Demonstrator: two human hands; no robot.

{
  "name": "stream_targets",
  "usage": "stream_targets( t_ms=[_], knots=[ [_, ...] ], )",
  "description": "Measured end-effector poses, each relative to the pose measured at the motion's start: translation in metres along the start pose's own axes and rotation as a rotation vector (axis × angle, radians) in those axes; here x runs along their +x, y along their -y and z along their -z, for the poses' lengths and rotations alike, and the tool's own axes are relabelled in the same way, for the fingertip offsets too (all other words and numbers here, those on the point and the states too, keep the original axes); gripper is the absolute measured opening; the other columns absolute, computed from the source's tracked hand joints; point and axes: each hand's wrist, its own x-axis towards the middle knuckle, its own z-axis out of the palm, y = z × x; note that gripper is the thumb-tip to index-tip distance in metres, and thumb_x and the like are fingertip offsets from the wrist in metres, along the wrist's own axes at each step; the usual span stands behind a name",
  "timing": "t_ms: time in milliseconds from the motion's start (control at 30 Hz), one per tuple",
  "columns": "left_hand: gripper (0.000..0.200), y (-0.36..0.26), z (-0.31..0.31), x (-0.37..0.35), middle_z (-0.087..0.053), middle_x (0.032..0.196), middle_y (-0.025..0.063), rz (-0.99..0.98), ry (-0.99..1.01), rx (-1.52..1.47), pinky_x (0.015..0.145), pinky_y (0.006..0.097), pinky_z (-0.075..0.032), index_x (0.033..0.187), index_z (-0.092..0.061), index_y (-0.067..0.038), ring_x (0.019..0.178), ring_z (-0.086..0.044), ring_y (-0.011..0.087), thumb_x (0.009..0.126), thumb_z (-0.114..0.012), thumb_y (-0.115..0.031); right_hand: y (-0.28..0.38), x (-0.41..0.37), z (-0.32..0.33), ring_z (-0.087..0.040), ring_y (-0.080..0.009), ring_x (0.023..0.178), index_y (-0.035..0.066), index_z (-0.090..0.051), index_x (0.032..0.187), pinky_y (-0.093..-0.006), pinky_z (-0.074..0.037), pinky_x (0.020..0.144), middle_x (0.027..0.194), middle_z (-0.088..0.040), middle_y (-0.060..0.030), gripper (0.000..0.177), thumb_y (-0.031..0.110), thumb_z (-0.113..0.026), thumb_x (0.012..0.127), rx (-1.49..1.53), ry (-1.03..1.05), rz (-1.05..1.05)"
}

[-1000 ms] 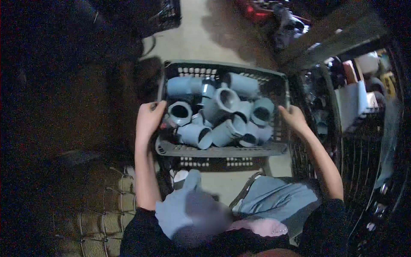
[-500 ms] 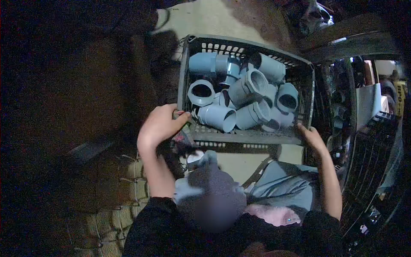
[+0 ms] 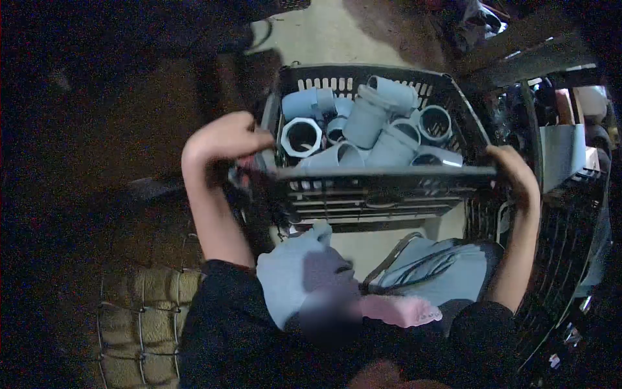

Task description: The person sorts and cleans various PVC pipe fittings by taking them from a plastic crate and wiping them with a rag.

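- Black plastic makes up the crate [image 3: 402, 171], which sits in front of us above our lap, its front wall facing us and its mouth open upward.
- Grey-blue fittings [image 3: 369, 120] lie loose inside it, jumbled at several angles; one at the left turns an eight-sided mouth [image 3: 302, 137] up to us, and others lean against each other near the middle.
- Our left hand [image 3: 223, 139] is at the crate's left side near the front corner, fingers curled in and seeming to pinch the rim; blur hides exactly where the fingertips press.
- Our right hand [image 3: 515, 165] is bent over the front right corner, fingers closed on the rim, the palm turned out of sight.
- We judge the step in hand to be handling the loaded crate with both hands, one at each side; no single fitting is being picked out.
- We cannot tell how much of the weight our hands bear, as the crate's underside is hard to read in the dark.
- As we see it, moving this load calls for even lift on both sides and a firm hold at the corners, since a steep tilt could make the loose fittings slide.
- Room also matters: a dark rack [image 3: 570, 223] stands just beside our right forearm, so we would want that elbow kept in.
- Pale floor [image 3: 324, 29] shows beyond the crate, and our blue trousers [image 3: 447, 272] are below it.
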Motion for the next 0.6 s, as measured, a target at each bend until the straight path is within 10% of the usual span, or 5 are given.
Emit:
stream_targets(
  t_ms=[67,133,267,600],
  knots=[
    [0.042,0.004,0.016,0.017,-0.060,0.063,0.0111,0.019,-0.021,0.003,0.048,0.0335,-0.044,0.078,-0.064,0.005,0.053,-0.056,0.0170,0.075,-0.060,-0.037,0.019,-0.014,-0.012,-0.050,-0.0117,0.049,0.007,-0.058,0.072,-0.0255,-0.039,0.045,0.056,-0.049,0.0019,0.043,0.049,-0.055,0.082,0.313,-0.231,0.005],
    [0.044,0.002,0.039,0.042,-0.064,0.080,0.0116,-0.013,-0.063,0.162,0.060,0.0365,-0.048,0.091,-0.065,0.003,0.068,-0.060,0.0203,0.081,-0.057,-0.040,0.002,0.001,-0.012,-0.057,-0.0170,0.079,0.002,-0.057,0.105,-0.0255,-0.044,0.070,0.086,-0.059,-0.0091,0.060,0.057,-0.056,0.079,0.459,-0.171,0.145],
    [0.044,0.026,0.040,0.094,-0.063,0.090,0.0099,-0.545,-0.606,-0.717,0.070,0.0333,-0.046,0.101,-0.062,-0.001,0.079,-0.058,0.0187,0.084,-0.053,-0.041,0.005,0.040,-0.034,-0.044,-0.0226,0.117,0.000,-0.032,0.137,-0.0303,-0.034,0.097,0.129,-0.044,-0.0182,0.086,0.056,-0.061,0.078,-0.001,-0.423,0.461],
    [0.046,0.039,-0.033,0.090,-0.061,0.097,0.0091,-0.495,-0.965,-1.414,0.073,0.0336,-0.045,0.108,-0.057,-0.003,0.084,-0.056,0.0185,0.085,-0.051,-0.042,-0.006,0.069,-0.039,-0.053,-0.0174,0.102,0.003,-0.042,0.131,-0.0283,-0.040,0.089,0.116,-0.056,-0.0123,0.069,0.041,-0.068,0.079,0.100,-0.413,0.586]
  ],
)
